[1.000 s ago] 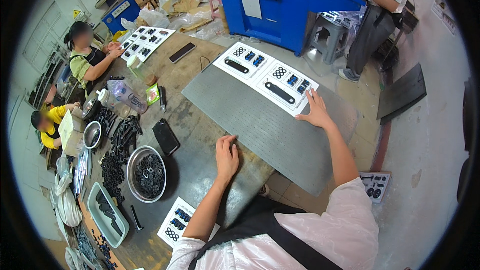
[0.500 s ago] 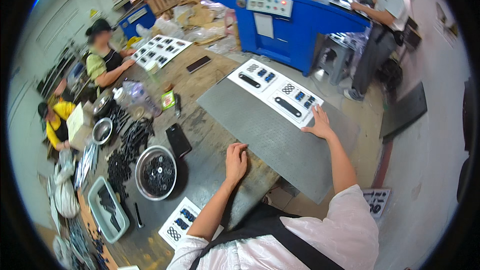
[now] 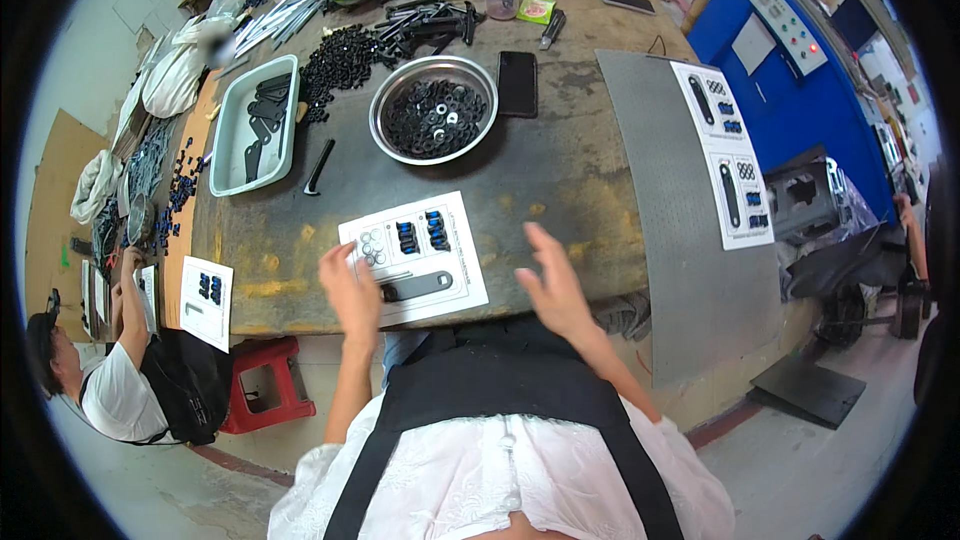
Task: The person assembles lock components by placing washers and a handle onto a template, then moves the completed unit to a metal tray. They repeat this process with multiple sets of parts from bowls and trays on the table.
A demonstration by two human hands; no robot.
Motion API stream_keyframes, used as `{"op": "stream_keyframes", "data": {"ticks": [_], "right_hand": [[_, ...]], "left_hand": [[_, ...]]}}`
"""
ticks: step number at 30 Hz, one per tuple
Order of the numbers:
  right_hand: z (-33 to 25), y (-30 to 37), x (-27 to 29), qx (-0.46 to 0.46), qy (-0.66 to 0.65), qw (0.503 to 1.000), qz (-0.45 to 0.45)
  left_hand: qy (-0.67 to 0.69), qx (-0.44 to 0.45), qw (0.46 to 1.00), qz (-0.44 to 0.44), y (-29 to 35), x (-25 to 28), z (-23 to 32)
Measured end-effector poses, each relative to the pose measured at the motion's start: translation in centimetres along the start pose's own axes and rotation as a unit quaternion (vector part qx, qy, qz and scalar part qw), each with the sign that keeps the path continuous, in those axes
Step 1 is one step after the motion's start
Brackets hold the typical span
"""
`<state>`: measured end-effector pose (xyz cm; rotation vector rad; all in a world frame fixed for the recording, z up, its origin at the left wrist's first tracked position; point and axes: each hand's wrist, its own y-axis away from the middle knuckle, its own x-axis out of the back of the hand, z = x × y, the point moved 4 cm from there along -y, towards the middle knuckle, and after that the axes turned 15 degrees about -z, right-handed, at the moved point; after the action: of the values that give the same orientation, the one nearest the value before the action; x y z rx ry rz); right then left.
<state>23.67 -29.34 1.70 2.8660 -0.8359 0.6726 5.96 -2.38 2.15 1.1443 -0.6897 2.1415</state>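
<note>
A white printed card [image 3: 462, 242] lies on the table in front of me. It bears pale rings [image 3: 372, 246], several blue-and-black bolts [image 3: 436, 230] and a flat dark bar with rounded ends [image 3: 425, 286]. My left hand [image 3: 352, 295] is over the card's left edge, by the rings, its fingers loosely extended; whether it presses on the card is hard to see. To the right of the card my right hand [image 3: 556, 290] hovers, thumb and fingers apart, with nothing in it. Beyond the card stands a metal bowl [image 3: 377, 132] of black washers.
At right, a grey perforated board [image 3: 670, 210] carries two similar cards [image 3: 735, 202]. Left of the bowl are a pale green tray [image 3: 288, 130] of black flat parts and a black tool [image 3: 319, 168]. A phone [image 3: 517, 85] lies by the bowl. A co-worker [image 3: 125, 395] sits left, near a red stool [image 3: 268, 390].
My view has swung left and down to the near card. The right hand has left the card on the grey board; both hands are now at either side of the near card.
</note>
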Motion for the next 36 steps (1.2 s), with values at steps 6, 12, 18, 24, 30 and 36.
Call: {"op": "stream_keyframes", "data": {"ticks": [6,12,18,24,30,36], "right_hand": [[0.5,-3.3,-6.7,-0.050,-0.014,0.993,-0.104],[2.4,-5.1,-6.0,-0.132,-0.139,0.980,-0.049],[5.3,-2.0,-1.7,-0.152,-0.171,0.970,0.080],[7.6,3.9,5.2,-0.186,-0.153,0.949,0.201],[12.1,8.8,10.7,-0.187,-0.180,0.919,0.298],[12.3,12.2,13.5,-0.217,-0.124,0.904,0.347]], "left_hand": [[0.226,0.213,0.932,-0.185,3.9,-1.1,-11.4],[0.344,0.188,0.896,-0.210,2.9,-1.6,-12.9],[0.355,0.117,0.878,-0.299,0.5,-4.1,-6.3],[0.318,0.002,0.870,-0.377,-2.3,-9.9,2.4],[0.285,-0.081,0.853,-0.430,-5.8,-15.8,11.2],[0.242,-0.145,0.860,-0.424,-8.7,-19.9,17.6]]}}
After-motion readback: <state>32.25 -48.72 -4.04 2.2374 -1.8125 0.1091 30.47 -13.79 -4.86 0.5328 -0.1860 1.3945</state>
